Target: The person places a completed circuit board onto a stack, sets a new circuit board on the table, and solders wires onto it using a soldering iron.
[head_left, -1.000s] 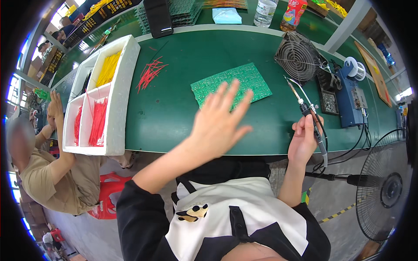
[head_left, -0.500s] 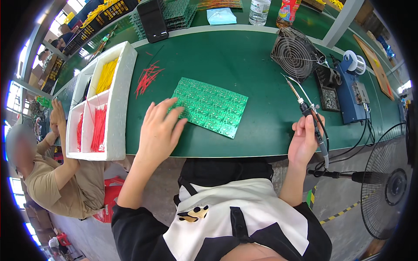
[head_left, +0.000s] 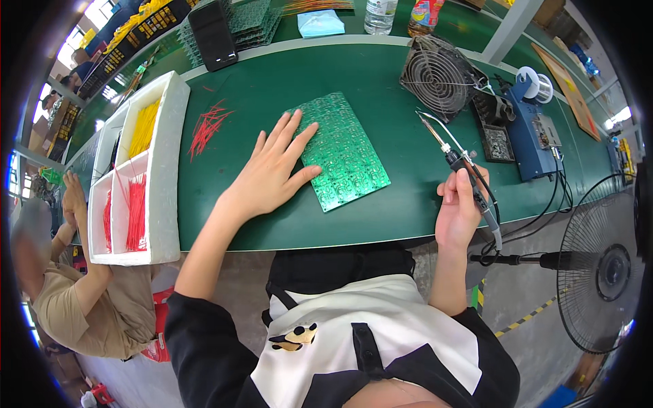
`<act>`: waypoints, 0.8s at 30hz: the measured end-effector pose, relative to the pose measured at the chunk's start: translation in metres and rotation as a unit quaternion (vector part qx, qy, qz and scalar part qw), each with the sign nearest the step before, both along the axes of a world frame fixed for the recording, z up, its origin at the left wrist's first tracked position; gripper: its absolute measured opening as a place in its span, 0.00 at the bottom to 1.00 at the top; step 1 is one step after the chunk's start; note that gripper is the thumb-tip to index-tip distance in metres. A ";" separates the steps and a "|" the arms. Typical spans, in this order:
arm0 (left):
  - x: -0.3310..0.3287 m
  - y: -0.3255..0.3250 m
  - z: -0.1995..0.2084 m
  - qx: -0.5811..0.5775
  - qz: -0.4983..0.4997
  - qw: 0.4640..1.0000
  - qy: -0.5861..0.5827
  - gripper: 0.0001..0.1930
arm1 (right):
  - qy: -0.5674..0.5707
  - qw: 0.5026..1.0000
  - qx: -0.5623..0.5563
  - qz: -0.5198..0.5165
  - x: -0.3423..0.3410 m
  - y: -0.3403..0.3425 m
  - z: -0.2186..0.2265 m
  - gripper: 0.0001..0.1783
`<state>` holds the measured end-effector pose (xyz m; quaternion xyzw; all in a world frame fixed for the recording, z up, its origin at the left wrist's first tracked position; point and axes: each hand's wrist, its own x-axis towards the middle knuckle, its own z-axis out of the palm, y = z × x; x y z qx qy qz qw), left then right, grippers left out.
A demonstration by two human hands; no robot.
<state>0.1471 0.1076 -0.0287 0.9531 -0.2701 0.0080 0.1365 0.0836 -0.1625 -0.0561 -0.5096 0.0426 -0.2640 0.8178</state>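
Observation:
A green circuit board (head_left: 345, 153) with rows of repeated patterns lies flat and slanted on the green table. Along its left edge, my left hand (head_left: 272, 166) rests with fingers spread, the fingertips and thumb touching the board. My right hand (head_left: 461, 204) is closed around the handle of a soldering iron (head_left: 454, 156), which has a thin metal tube beside its tip. The iron points up and to the left, clear of the board. Some loose red wires (head_left: 209, 128) lie to the left of my left hand.
A white foam box (head_left: 170, 170) of red and yellow wires stands at left, near a seated co-worker (head_left: 95, 299). At the right are a black fan (head_left: 439, 78), a blue soldering station (head_left: 534, 136) and a solder spool (head_left: 537, 85). A phone (head_left: 212, 37) and bottles stand at the back.
The circuit board has turned clockwise, its long side now running more away from me. My left hand has spread its fingers along the board's edge. The right hand still grips the iron.

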 end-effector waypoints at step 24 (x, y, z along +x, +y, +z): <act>0.015 -0.007 -0.012 -0.065 -0.130 0.989 -0.023 0.43 | 0.047 0.997 -0.055 0.012 0.004 0.000 0.004 0.07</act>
